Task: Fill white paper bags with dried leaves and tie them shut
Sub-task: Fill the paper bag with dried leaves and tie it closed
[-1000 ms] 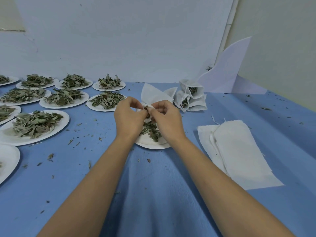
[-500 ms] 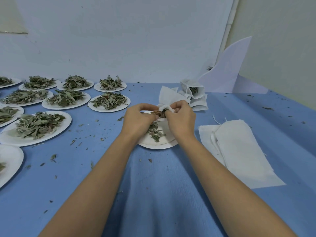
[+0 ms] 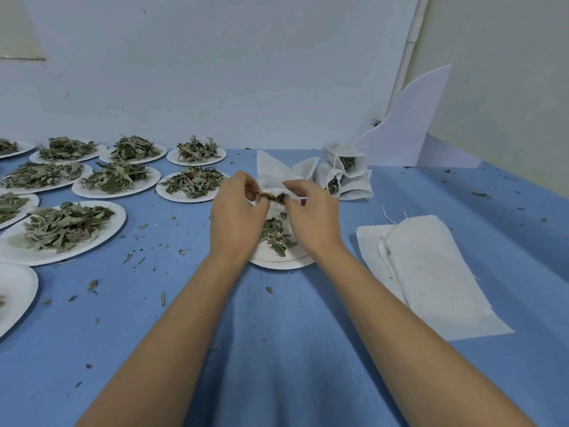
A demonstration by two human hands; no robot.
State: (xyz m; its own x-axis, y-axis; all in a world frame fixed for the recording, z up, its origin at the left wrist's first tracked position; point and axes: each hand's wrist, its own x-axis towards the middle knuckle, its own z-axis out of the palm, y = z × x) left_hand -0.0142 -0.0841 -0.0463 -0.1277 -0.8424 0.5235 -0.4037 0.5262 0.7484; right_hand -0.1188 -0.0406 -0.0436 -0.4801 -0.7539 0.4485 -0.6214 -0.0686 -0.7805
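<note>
pinching the mouth of a white paper bag [image 3: 271,177] from both sides. left hand [image 3: 237,211] at the left edge of the mouth, thumb and forefinger curled in a pinch on the paper there; right hand [image 3: 311,217] at the right edge, fingers curled round the rim in the same way. held clear of the blue table [image 3: 277,349], just above a small paper plate [image 3: 283,262], mouth toward the camera, closed end pointing up and away toward the wall. wedged between the two sets of fingertips, right at the mouth: a clump of dried leaves [image 3: 274,197], brownish green, partly inside the bag. under the hands, on the plate, a thin scatter of loose leaves [image 3: 275,235].

just behind and right of the right hand, a pile of filled bags [image 3: 354,183] on their sides, leaves showing in the tops, a string hanging from one. right of the right forearm, flat on the table, a stack of empty bags [image 3: 431,272], strings at the far end. off to the left, well apart from the hands, rows of heaped plates [image 3: 114,180]. leaf crumbs strewn across the tabletop. propped in the far right corner, a white card [image 3: 412,124].
</note>
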